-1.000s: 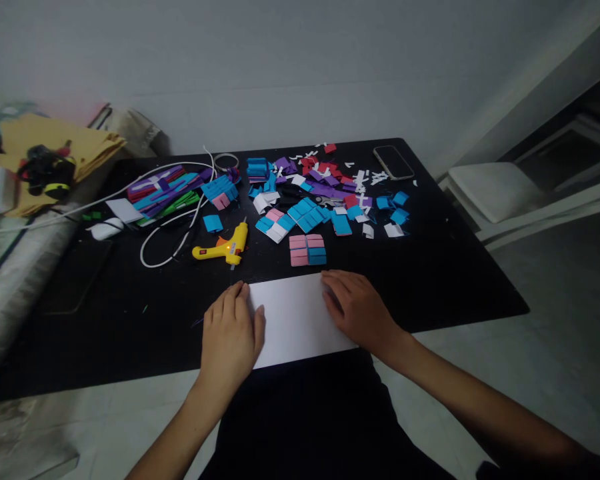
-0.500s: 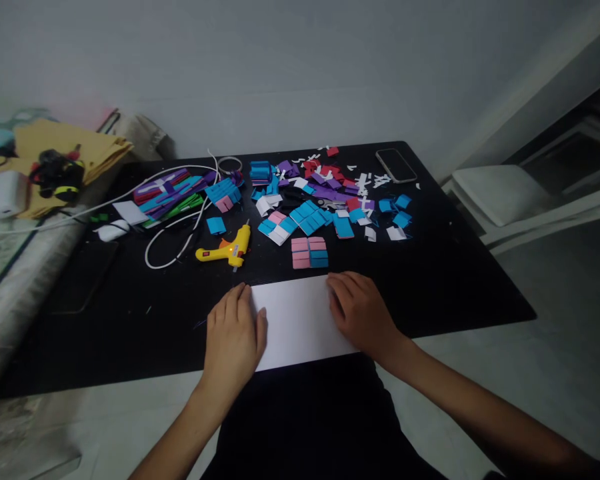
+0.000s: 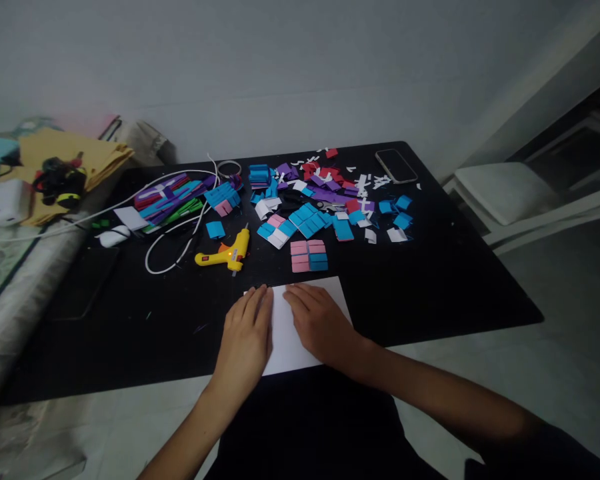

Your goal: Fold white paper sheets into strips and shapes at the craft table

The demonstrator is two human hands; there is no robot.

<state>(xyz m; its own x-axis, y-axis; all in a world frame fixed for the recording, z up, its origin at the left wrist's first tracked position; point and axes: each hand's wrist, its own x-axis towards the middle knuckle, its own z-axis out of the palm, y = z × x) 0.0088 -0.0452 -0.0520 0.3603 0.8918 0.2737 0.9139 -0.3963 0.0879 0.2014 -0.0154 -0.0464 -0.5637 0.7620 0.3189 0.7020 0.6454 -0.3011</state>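
Observation:
A white sheet of paper (image 3: 286, 337) lies at the table's front edge. My left hand (image 3: 246, 330) rests flat on its left part, fingers stretched forward. On its middle and right part lies my right hand (image 3: 320, 327), palm down, fingers pointing to the far left. Neither hand grips anything, and their fingertips are a small gap apart. Just beyond the sheet sits a pink and blue folded-paper square (image 3: 309, 256). A yellow glue gun (image 3: 226, 252) lies to the far left of it, a small light glowing on its body.
Blue, white and pink folded pieces (image 3: 307, 220), red and purple scraps (image 3: 330, 180) and coloured strips (image 3: 173, 197) cover the back. A white cable (image 3: 153, 250) loops at left. Phones lie at the back right (image 3: 396, 166) and left (image 3: 83, 283). A white chair (image 3: 497, 193) stands right.
My right hand has slid left across the paper, closer to my left hand. My left hand has shifted slightly right, further onto the sheet.

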